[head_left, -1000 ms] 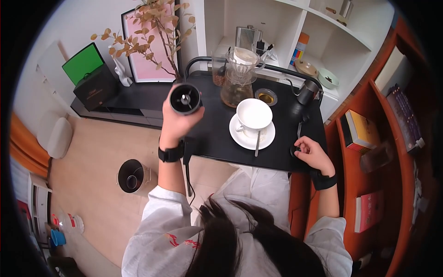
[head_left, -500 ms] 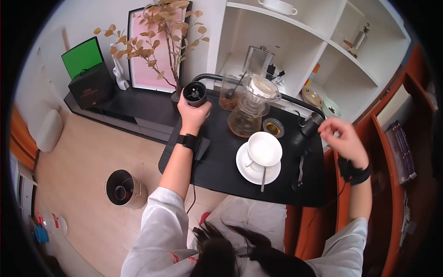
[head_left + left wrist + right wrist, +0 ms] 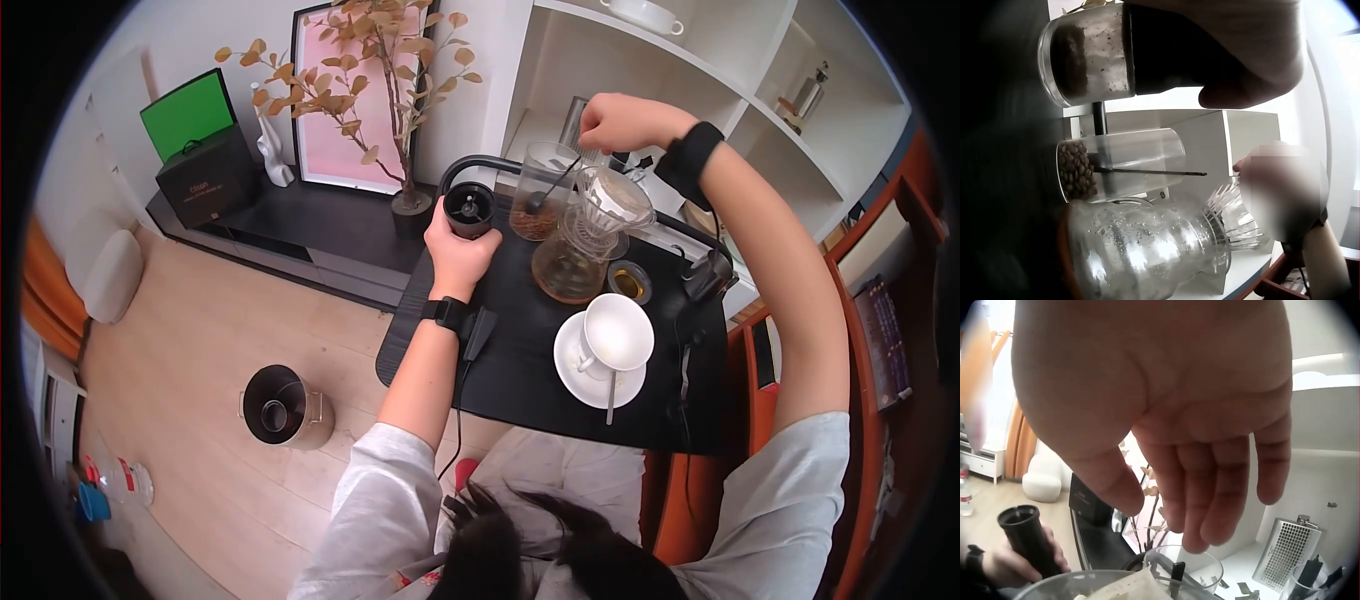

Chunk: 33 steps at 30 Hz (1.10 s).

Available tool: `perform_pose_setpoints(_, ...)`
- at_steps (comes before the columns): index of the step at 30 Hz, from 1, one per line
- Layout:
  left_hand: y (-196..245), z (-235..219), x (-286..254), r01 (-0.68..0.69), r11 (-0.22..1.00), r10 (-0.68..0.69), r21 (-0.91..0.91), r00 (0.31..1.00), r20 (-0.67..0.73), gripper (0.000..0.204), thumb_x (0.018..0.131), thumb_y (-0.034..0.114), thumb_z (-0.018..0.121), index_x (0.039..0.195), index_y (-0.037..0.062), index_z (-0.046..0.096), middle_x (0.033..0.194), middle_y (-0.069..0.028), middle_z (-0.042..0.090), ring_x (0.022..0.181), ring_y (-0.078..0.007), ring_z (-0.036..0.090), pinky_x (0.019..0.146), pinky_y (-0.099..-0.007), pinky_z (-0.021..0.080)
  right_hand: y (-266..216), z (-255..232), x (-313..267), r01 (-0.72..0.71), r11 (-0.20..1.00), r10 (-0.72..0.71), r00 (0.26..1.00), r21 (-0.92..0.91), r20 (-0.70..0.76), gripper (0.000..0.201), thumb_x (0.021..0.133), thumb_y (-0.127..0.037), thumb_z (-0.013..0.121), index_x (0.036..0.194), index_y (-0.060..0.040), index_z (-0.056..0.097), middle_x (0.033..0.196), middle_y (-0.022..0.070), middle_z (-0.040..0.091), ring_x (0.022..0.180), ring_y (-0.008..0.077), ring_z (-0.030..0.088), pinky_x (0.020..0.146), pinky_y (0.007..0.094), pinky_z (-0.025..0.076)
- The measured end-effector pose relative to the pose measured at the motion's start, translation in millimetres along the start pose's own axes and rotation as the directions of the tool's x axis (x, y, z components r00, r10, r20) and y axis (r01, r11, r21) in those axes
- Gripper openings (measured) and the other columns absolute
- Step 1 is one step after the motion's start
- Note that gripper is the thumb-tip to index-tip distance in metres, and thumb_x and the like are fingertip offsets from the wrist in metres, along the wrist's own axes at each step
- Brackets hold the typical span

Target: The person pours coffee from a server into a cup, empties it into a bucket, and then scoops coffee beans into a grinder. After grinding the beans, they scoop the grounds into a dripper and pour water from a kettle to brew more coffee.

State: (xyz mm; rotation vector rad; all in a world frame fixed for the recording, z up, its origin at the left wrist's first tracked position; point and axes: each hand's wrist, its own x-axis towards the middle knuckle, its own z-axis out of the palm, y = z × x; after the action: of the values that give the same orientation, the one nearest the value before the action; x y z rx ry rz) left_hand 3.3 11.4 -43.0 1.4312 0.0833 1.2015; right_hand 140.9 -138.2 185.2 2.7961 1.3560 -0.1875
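My left hand (image 3: 462, 258) grips an upright black grinder (image 3: 470, 207) with its top uncovered, at the table's left edge; in the left wrist view its clear base (image 3: 1088, 56) holds brown grounds. My right hand (image 3: 630, 125) is in the air above a clear canister (image 3: 1135, 159) of coffee beans (image 3: 1076, 172), in which a long-handled dark scoop (image 3: 537, 200) stands. In the right wrist view my right fingers (image 3: 1194, 494) hang down and hold nothing. Beside the canister stands a glass carafe (image 3: 568, 270) with a filter dripper (image 3: 612, 200) on top.
A white cup (image 3: 618, 332) on a saucer (image 3: 572, 385) with a spoon is at the table's front. A small round dish (image 3: 630, 282), a dark kettle (image 3: 708, 275) and a crank handle (image 3: 686, 370) lie right. Shelves (image 3: 690, 60) rise behind.
My right hand has lifted from the table's right side, beside the crank handle, and swung over to above the bean canister. My left hand still holds the grinder, now lower by the table's left edge.
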Motion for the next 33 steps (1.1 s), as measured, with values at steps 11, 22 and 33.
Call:
perform_pose_setpoints(11,-7.7,0.6,1.3,0.082,0.996,-0.081,0.020,0.997,-0.013,0.032,0.059,0.002,0.069,0.089,0.0032,0.058,0.075,-0.0034,0.065,0.068,-0.0114,0.061,0.067,-0.0267,0.050,-0.2,38.0,36.6,-0.092,0.956,0.120,0.989,-0.277,0.085,0.035,0.083,-0.029,0.061,0.078,0.0051,0.066,0.072,0.0184,0.064,0.068,0.0322,0.063,0.065,0.0426,0.048)
perform_pose_setpoints(22,-8.7,-0.5,1.8,0.128,0.991,-0.128,0.029,0.992,-0.015,0.035,0.058,0.002,0.070,0.091,0.0021,0.059,0.077,-0.0045,0.066,0.070,-0.0127,0.062,0.069,-0.0275,0.051,-11.2,45.7,33.2,-0.133,0.955,0.087,0.980,-0.265,-0.179,0.021,0.074,-0.018,0.062,0.076,0.0018,0.067,0.078,0.0224,0.066,0.078,0.0385,0.065,0.071,0.0450,0.050)
perform_pose_setpoints(33,-5.0,-0.1,2.0,0.131,0.990,-0.131,0.055,0.991,-0.013,0.035,0.058,0.002,0.069,0.091,0.0016,0.059,0.078,-0.0056,0.067,0.070,-0.0147,0.063,0.069,-0.0286,0.051,-26.7,44.2,14.5,-0.049,0.884,-0.061,0.974,-0.465,-0.218,0.022,0.069,-0.011,0.060,0.087,-0.0037,0.071,0.088,0.0166,0.070,0.085,0.0328,0.068,0.084,0.0443,0.046)
